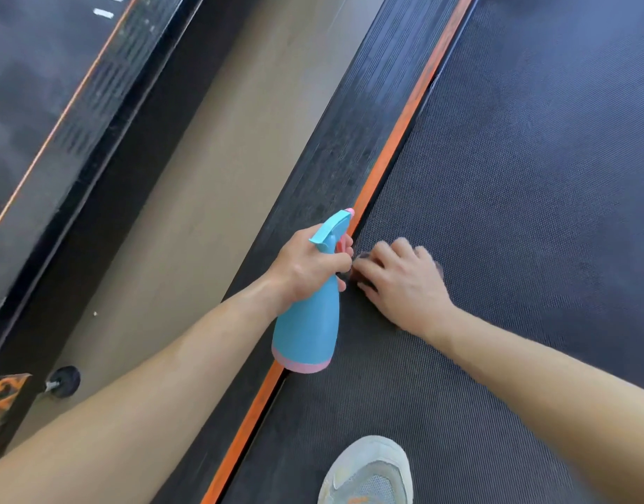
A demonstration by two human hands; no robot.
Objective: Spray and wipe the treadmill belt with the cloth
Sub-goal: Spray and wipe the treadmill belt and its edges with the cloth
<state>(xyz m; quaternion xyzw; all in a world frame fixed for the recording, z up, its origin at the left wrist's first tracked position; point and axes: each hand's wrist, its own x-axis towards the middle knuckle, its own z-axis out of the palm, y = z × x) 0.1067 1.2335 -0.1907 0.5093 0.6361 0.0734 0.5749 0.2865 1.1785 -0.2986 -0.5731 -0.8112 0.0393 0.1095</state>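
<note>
My left hand [309,265] grips a blue spray bottle [309,329] with a pink base by its neck, a finger on the pink trigger and the nozzle aimed forward. The bottle hangs over the orange stripe [393,147] at the left edge of the dark textured treadmill belt [531,158]. Just to its right, my right hand [404,281] presses down on the belt with bent fingers round a small dark cloth [364,257]. The hand hides most of the cloth, and only its edges peek out.
A ribbed black side rail [349,147] runs along the belt's left edge. Left of it lies a strip of tan floor [204,176], then another black machine [58,103]. My grey shoe [367,474] stands on the belt at the bottom.
</note>
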